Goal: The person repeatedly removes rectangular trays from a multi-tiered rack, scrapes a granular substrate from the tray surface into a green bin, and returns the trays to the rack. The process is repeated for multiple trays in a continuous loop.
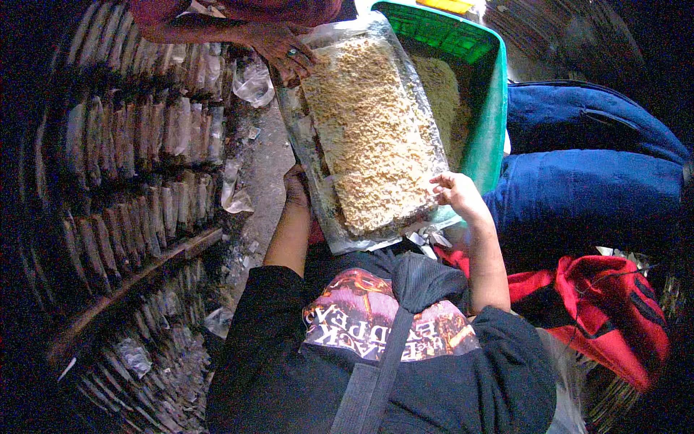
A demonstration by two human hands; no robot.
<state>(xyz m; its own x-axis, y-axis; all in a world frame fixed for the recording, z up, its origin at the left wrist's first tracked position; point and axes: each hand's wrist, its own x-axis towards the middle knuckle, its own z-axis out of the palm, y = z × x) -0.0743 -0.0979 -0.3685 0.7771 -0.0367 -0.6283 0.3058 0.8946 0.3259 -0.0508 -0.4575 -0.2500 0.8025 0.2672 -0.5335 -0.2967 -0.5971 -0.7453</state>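
A rectangular tray (318,199) lined with clear plastic sheet (429,119) sits tilted before me. A thick layer of pale, crumbly grains (376,137) covers most of it. My left hand (296,184) grips the tray's left edge, its fingers mostly hidden by the tray. At the lower right edge my right hand (457,194) has its fingers bent and drawn together beside the grains; whatever is between them is too small to make out. Another person's hand (282,49), wearing a ring, rests at the tray's far left corner.
A green plastic crate (494,94) with more pale grains (437,90) stands behind the tray on the right. Rows of upright wrapped slabs (144,134) line the left, above a wooden rail (144,286). Blue-trousered legs (585,181) and red cloth (607,304) lie right.
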